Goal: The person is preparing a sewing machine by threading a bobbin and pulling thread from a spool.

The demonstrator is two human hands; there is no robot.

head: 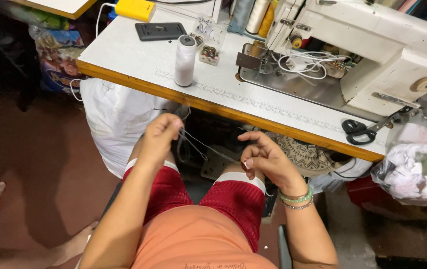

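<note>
I am sitting at a sewing table (138, 74), looking down at my lap. My left hand (159, 133) is closed in a loose fist, pinching a thin pale thread (204, 145) between thumb and fingers. My right hand (264, 158) is half curled, fingers bent inward, and seems to hold the thread's other end, though I cannot tell exactly where it grips. The thread runs taut between both hands, just below the table's wooden edge and above my knees, with slack loops hanging near the left hand.

The thread looks drawn out but not yet led to the machine (372, 45); nothing lies under its needle, so I judge the sewing itself is not begun.

On the white tabletop stands a tall white spool (185, 61), smooth and cylindrical. Black-handled scissors (360, 132) lie at the edge on my right. A small clear box (208, 37) holds bobbins. A crinkled plastic bag of scraps (415, 169) hangs at far right.
</note>
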